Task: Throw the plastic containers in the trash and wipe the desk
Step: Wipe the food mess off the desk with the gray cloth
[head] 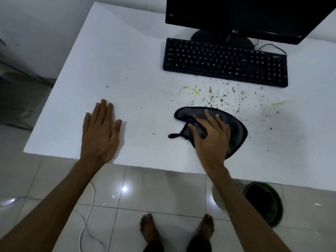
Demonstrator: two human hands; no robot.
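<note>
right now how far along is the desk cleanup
No plastic containers show on the desk, so binning looks done; the trash basket sits on the floor. Wiping is in hand: the right hand presses a grey cloth; the left hand rests flat. Specks and yellow smears before the keyboard remain.

Both arms reach forward — left hand (101,130) flat, right hand (211,137) fingers (209,115) spread.

We see the white desk (138,66) from above, our left hand (101,131) lying flat on it with fingers straight. Our right hand (209,135) presses spread fingers on a dark grey cloth (234,130) beside scattered crumbs and yellow smears (216,97). Behind them sit a black keyboard (225,62) and monitor (245,15). A dark mesh bin (263,202) stands on the tiled floor (154,188).
</note>
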